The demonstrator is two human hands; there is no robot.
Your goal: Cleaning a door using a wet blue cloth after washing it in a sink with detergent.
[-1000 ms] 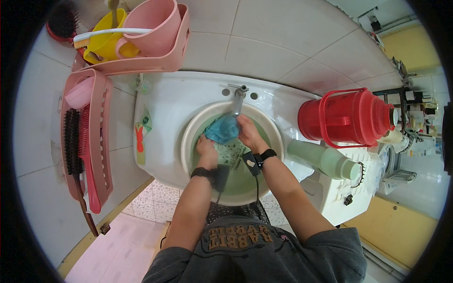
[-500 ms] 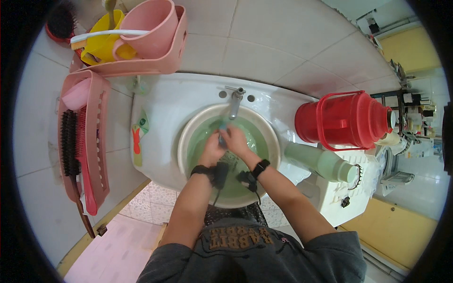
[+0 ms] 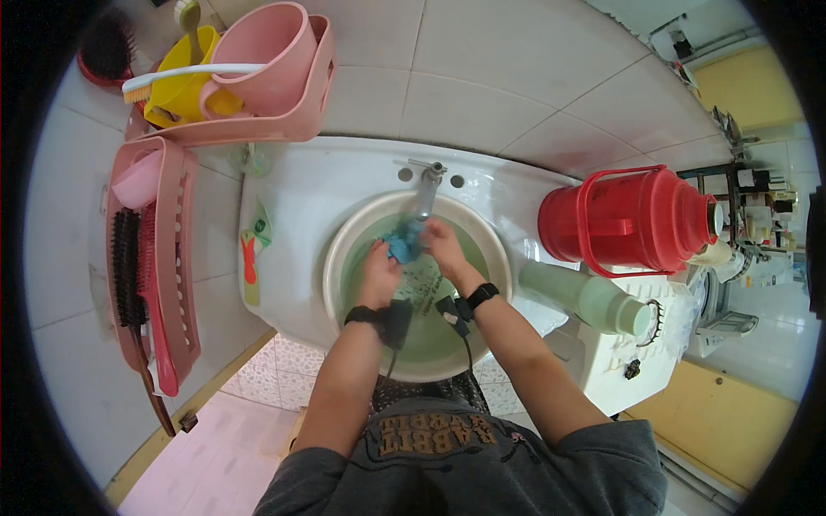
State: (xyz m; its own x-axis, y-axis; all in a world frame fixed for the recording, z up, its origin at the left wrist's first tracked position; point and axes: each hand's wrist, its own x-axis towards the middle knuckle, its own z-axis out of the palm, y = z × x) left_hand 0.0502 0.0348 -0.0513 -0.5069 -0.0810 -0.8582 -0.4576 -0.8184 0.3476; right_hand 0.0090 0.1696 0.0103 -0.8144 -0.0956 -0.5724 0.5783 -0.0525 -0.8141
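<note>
Both hands (image 3: 411, 256) apparently around blue cloth (image 3: 402, 243)

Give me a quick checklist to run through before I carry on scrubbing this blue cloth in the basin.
1. Both hands on the blue cloth: ok, left hand and right hand grip it.
2. Cloth under the tap: ok.
3. Tap running: cannot tell.
4. Water in the green basin: ok, it looks filled.
5. Red jug apart from the hands: ok.
6. Wrist devices dry: cannot tell.
</note>
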